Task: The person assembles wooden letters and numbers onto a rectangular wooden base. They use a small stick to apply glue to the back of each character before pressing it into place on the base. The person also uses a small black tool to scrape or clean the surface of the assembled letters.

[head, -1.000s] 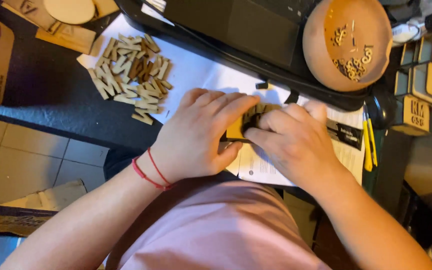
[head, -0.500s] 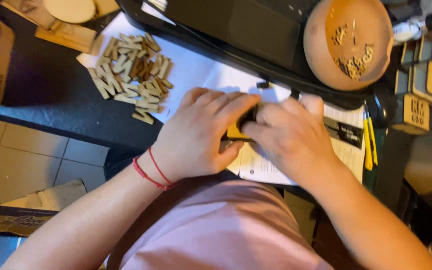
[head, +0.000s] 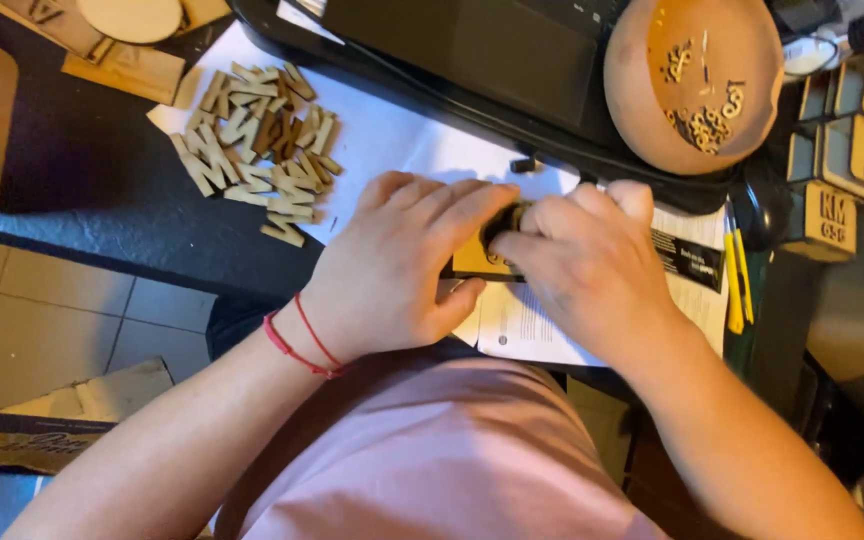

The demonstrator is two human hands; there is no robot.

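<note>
Both hands [head: 492, 260] clasp yellow block [head: 479, 258].

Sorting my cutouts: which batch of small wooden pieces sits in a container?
The batch inside the round brown bowl at upper right; the wooden letters at upper left lie loose on white paper.

Desk clutter around the work spot

A pile of wooden letters [head: 257, 150] lies on white paper [head: 392, 140]; beyond it sits a black laptop [head: 472, 50], beside it a round brown bowl [head: 642, 110] holding small wooden pieces [head: 702, 120]. Small wooden boxes [head: 852, 150] stand at the right edge.
</note>
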